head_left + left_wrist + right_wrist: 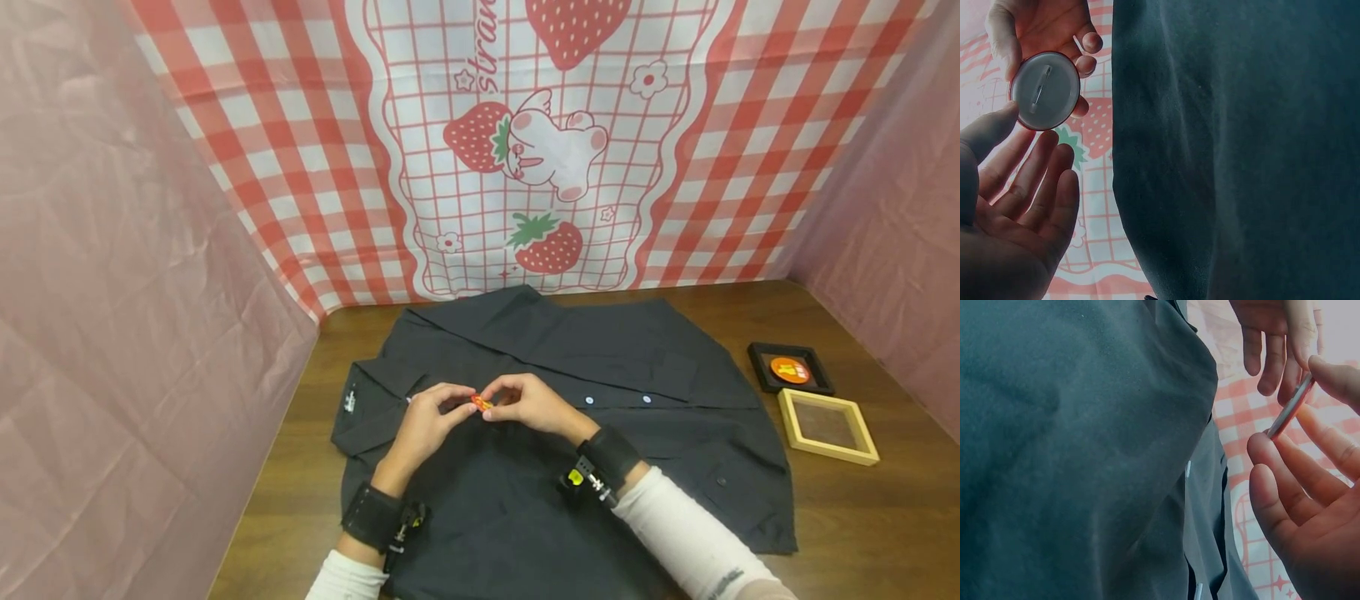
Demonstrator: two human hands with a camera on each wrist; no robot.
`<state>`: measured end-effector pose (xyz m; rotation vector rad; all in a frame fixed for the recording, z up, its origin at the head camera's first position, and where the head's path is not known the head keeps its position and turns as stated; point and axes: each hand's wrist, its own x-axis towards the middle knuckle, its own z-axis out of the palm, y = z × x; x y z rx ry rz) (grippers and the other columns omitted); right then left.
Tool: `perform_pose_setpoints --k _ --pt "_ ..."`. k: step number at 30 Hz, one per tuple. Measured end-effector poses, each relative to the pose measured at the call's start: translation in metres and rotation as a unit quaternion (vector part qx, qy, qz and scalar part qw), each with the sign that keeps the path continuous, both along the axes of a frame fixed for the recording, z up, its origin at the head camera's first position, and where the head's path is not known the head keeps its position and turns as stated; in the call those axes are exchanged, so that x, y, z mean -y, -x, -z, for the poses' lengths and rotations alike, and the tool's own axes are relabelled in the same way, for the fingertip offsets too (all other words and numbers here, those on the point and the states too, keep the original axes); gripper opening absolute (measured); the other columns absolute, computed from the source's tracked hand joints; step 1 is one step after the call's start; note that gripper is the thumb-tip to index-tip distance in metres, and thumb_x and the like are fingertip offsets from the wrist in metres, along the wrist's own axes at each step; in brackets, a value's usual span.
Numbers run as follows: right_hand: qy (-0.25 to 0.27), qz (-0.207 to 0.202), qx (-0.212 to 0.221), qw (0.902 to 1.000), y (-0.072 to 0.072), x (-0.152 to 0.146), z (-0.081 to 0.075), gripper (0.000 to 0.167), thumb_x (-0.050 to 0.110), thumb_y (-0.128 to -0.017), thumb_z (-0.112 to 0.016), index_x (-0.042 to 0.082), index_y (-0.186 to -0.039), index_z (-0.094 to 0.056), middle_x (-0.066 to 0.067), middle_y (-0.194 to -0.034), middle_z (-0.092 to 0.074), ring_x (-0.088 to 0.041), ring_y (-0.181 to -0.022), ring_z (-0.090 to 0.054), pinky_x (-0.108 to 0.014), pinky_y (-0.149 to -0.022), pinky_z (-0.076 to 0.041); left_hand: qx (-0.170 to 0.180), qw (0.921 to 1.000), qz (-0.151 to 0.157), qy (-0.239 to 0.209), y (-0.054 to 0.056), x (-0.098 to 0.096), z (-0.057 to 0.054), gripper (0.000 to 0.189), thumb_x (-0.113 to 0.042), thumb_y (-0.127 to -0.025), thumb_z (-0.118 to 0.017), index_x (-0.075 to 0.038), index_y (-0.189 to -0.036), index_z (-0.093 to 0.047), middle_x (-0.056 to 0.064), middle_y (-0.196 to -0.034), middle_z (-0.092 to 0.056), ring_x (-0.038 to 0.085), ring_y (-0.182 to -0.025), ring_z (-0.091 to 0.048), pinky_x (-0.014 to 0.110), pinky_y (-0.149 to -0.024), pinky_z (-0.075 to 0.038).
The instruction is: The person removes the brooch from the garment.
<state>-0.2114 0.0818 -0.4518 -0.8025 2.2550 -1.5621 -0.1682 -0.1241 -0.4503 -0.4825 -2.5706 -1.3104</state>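
A round pin-back button badge [482,403] with an orange-red front is held above a dark button-up shirt [480,500]. My left hand [425,422] pinches one edge of it between thumb and fingers. Thumb and fingers of my right hand [536,407] grip the opposite edge. In the left wrist view, the pale back of the badge [1047,90] faces the camera, with its metal safety pin [1040,89] lying across it. Seen nearly edge-on in the right wrist view, the badge [1291,407] sits between both hands' fingertips.
Right of the shirt, a black square frame [761,367] holds an orange round badge [790,370]. A light wooden frame [866,433] lies in front of it on the brown table [292,467]. A strawberry-print cloth [300,167] hangs behind, with pink curtains [150,333] at both sides.
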Motion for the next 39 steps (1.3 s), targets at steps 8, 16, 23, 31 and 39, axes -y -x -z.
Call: perform_pose_setpoints --k 8,16,23,31,39 --pt "-0.014 0.024 -0.024 0.9993 -0.002 0.0 -0.002 0.025 0.017 -0.08 -0.08 0.008 -0.101 -0.071 -0.014 -0.089 -0.068 -0.013 -0.067 -0.057 -0.023 -0.058 -0.049 0.003 0.9999 0.007 -0.009 0.001 0.0 0.001 0.027 -0.017 -0.086 -0.074 -0.004 -0.11 -0.072 0.01 -0.104 -0.073 0.022 -0.095 -0.071 0.038 -0.085 -0.057" --pt "-0.024 0.036 -0.033 0.9985 -0.005 0.001 0.003 0.028 0.022 -0.079 -0.081 0.011 -0.103 -0.071 -0.012 -0.09 -0.067 -0.012 -0.069 -0.057 -0.024 -0.059 -0.05 0.024 0.9997 -0.008 0.002 -0.003 0.004 0.005 0.028 -0.017 -0.088 -0.072 -0.003 -0.112 -0.071 0.011 -0.107 -0.072 0.024 -0.1 -0.07 0.038 -0.087 -0.057" --pt "-0.04 0.059 -0.059 0.9957 -0.005 -0.004 0.001 0.029 0.022 -0.079 -0.082 0.012 -0.103 -0.071 -0.006 -0.087 -0.067 -0.013 -0.071 -0.059 -0.024 -0.06 -0.05 0.008 0.9982 -0.021 0.056 0.0 0.004 0.001 0.026 -0.021 -0.088 -0.071 -0.007 -0.11 -0.073 0.01 -0.109 -0.073 0.028 -0.107 -0.065 0.045 -0.091 -0.053" --pt "-0.042 0.073 -0.092 0.9921 -0.006 -0.008 -0.006 0.029 0.02 -0.079 -0.081 0.011 -0.104 -0.07 -0.006 -0.1 -0.068 -0.011 -0.079 -0.061 -0.024 -0.068 -0.052 0.011 0.9965 -0.043 0.072 0.002 0.004 0.0 0.023 -0.018 -0.087 -0.072 -0.009 -0.108 -0.073 0.009 -0.11 -0.073 0.03 -0.113 -0.062 0.053 -0.098 -0.045" --pt "-0.043 0.093 -0.114 0.9882 -0.01 -0.009 -0.005 0.032 0.022 -0.08 -0.081 0.011 -0.108 -0.069 -0.006 -0.101 -0.068 -0.011 -0.08 -0.061 -0.023 -0.066 -0.051 0.051 0.9958 -0.024 0.072 0.001 0.0 -0.002 0.029 -0.022 -0.09 -0.069 -0.009 -0.116 -0.07 0.01 -0.118 -0.07 0.031 -0.117 -0.061 0.05 -0.098 -0.048"
